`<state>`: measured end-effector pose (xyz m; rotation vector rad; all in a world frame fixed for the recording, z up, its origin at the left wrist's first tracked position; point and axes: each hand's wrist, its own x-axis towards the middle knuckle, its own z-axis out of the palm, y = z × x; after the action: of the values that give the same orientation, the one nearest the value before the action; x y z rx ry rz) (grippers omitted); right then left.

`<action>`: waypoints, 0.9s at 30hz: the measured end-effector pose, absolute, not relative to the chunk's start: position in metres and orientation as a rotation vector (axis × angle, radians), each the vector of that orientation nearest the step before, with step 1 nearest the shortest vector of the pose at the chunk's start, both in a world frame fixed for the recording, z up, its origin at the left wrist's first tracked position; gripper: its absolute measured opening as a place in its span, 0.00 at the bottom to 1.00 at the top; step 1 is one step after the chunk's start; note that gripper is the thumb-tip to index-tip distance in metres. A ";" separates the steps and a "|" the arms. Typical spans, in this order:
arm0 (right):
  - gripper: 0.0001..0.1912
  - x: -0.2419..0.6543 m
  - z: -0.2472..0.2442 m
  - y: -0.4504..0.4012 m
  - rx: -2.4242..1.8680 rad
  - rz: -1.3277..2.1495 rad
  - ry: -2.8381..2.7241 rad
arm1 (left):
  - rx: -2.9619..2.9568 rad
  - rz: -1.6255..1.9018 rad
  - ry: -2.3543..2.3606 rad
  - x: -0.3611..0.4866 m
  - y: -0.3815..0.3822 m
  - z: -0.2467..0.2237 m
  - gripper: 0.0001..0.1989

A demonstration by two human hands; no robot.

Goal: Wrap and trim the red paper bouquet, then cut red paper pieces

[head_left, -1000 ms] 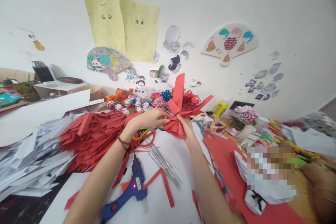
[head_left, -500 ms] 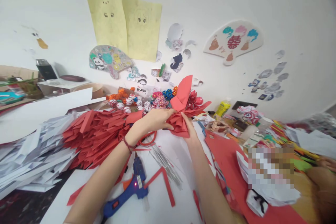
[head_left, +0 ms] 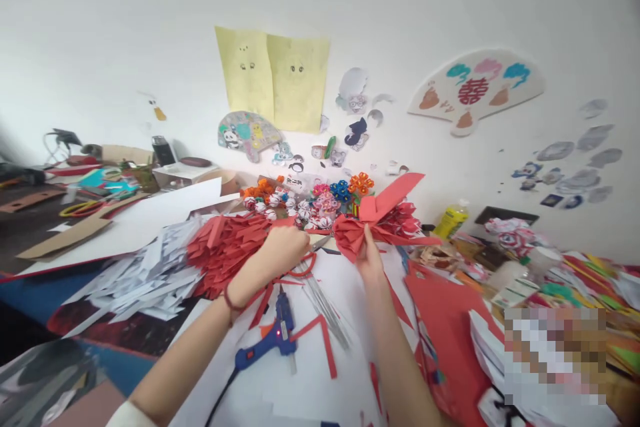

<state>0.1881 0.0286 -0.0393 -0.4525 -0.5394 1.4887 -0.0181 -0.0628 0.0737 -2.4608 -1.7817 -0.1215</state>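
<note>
My right hand [head_left: 371, 260] grips a red folded-paper bundle [head_left: 350, 233] by its lower side, thumb pressed on the front. A wide red strip [head_left: 397, 197] sticks up from the bundle to the right. To the left, apart from the bundle, my left hand [head_left: 286, 247] hovers with fingers curled; what they hold, if anything, is hidden. Just under it is a red loop handle [head_left: 303, 270] on the white sheet. A pile of folded red paper strips [head_left: 223, 250] lies beside my left hand. Nearer me rests a blue glue gun [head_left: 273, 340] with a lit red light.
Thin metal wires [head_left: 325, 310] and a bent red strip [head_left: 327, 347] lie between my arms. White paper strips [head_left: 145, 280] are heaped at left. Paper flowers [head_left: 325, 200] line the wall. Red sheets [head_left: 445, 333], a yellow-labelled bottle [head_left: 451, 219] and craft clutter fill the right.
My left hand has left the red paper bundle and moved left, its fingers curling. The bundle stays in my right hand, its upright strip now tilted right. The camera view has shifted.
</note>
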 end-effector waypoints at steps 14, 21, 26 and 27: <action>0.14 0.191 0.053 0.048 -0.256 1.491 -0.382 | -2.328 0.040 -2.192 0.006 -0.011 -0.015 0.14; 0.16 0.192 0.079 0.044 -0.125 1.428 -0.388 | -2.321 -0.357 -2.295 -0.014 -0.001 -0.003 0.09; 0.15 0.197 0.086 0.038 -0.113 1.394 -0.324 | -2.298 -0.796 -2.320 -0.017 -0.010 0.020 0.10; 0.14 0.198 0.087 0.037 -0.108 1.397 -0.315 | -2.321 -0.897 -2.286 -0.014 -0.012 0.026 0.11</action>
<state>0.1979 0.0374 0.0874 -0.1076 -0.3148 1.3972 -0.0143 -0.0124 0.0261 -2.3210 -2.2864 -0.8966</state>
